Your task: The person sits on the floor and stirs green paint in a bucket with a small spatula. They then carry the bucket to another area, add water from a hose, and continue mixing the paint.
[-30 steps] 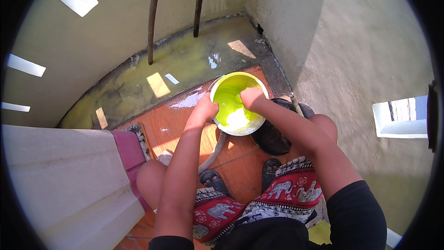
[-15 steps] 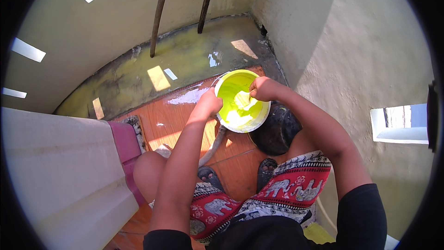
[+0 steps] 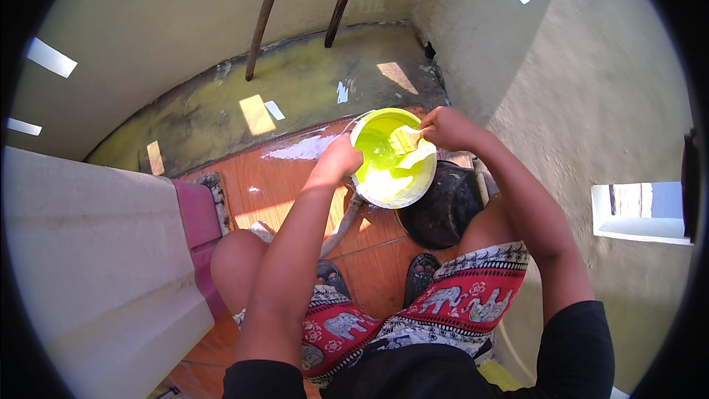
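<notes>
Our left hand (image 3: 343, 157) is clamping the pail (image 3: 373, 134), our right hand (image 3: 449, 131) the brush (image 3: 403, 140); by overtilting, we're risking spills.

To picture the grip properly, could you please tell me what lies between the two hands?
In the head view, the open bucket and the brush head lie between the left hand and the right hand.

Two slender dark poles (image 3: 264, 18), far; one black tub (image 3: 442, 210), right of centre; orange floor tiles (image 3: 373, 273); one white panel (image 3: 88, 229) with pink edge (image 3: 198, 214), left.
</notes>
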A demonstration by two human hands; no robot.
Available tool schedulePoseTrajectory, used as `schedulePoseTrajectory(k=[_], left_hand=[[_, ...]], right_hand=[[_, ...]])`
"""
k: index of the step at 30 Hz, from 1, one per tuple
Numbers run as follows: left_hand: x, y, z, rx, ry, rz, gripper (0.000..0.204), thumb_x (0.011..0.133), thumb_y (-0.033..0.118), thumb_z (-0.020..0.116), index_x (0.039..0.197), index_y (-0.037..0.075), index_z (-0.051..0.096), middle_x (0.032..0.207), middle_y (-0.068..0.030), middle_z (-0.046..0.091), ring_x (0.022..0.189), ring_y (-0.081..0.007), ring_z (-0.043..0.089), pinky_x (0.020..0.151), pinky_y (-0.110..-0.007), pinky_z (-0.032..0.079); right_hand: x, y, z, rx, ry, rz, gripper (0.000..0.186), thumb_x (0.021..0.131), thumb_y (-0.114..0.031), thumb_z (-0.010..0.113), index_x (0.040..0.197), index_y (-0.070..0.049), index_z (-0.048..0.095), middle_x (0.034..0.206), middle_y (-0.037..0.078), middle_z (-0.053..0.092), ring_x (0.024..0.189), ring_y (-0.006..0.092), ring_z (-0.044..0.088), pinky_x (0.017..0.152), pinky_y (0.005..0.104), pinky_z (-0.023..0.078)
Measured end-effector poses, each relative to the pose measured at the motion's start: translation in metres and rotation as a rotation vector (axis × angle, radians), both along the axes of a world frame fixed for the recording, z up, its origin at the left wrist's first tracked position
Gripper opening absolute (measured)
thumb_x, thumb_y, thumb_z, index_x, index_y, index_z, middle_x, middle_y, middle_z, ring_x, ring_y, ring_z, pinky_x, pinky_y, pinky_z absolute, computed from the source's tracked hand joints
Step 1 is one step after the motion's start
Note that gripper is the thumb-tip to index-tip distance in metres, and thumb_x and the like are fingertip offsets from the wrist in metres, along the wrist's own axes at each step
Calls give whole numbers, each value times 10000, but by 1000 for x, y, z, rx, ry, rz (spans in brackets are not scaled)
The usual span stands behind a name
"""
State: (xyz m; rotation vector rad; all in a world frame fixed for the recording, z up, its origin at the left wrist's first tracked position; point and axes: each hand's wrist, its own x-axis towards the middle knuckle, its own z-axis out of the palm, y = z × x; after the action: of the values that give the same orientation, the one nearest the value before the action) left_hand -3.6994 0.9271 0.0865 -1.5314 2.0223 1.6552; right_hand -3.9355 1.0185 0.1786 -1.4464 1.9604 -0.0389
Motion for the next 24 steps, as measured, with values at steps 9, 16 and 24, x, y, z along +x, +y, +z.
schedulePoseTrajectory(k=[9, 16, 24], left_hand=[[-1, 0, -8, 8, 8, 10, 387, 859, 85, 560, 1232, -16, 577, 1186, -256, 654, 1092, -372, 651, 896, -417, 532], [-6, 3, 10, -29, 13, -35, 418, 857, 93, 561, 1261, -13, 549, 1191, -276, 642, 1145, -382, 619, 973, -426, 492], [-49, 25, 19, -140, 88, -87, 591, 859, 140, 545, 1419, -3, 425, 1230, -295, 614, 1171, -395, 598, 1005, -429, 471]], right_hand=[[2, 1, 18, 14, -2, -30, 233, 786, -166, 632, 952, -104, 785, 832, 191, 707, 749, 301, 680, 725, 378, 533], [-4, 2, 14, -30, -44, -71, 246, 861, -166, 650, 1032, -16, 743, 780, 134, 703, 713, 163, 642, 697, 329, 514], [-21, 30, 8, -136, -188, -288, 306, 881, -192, 667, 1093, 23, 717, 830, 86, 716, 763, 126, 614, 731, 318, 505]])
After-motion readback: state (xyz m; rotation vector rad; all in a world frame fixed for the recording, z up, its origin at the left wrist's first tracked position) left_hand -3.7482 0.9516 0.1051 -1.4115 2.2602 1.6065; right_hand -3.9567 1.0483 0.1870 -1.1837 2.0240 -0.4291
